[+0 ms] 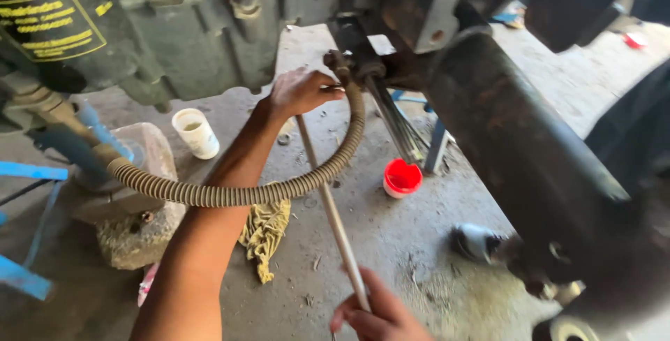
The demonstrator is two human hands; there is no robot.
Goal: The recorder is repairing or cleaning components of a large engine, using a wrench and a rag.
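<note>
Machine body [195, 34] overhead, dark axle [516, 145] on your right. Ribbed hose [230, 193] arcs from the left fitting up to the joint [352, 69]. Your left hand [300, 92] is closed on the hose end at that joint. Your right hand [380, 316] grips the low end of the rod [328, 201], which slants up under the hose. On the floor: yellow rag [265, 233], white cup [197, 133], red cap [403, 177].

Long thin metal rod [333, 219], pale grey, slanting up from lower right toward the fitting; crossed by ribbed tan hose [279, 189], curving in an arc above the concrete floor.
</note>
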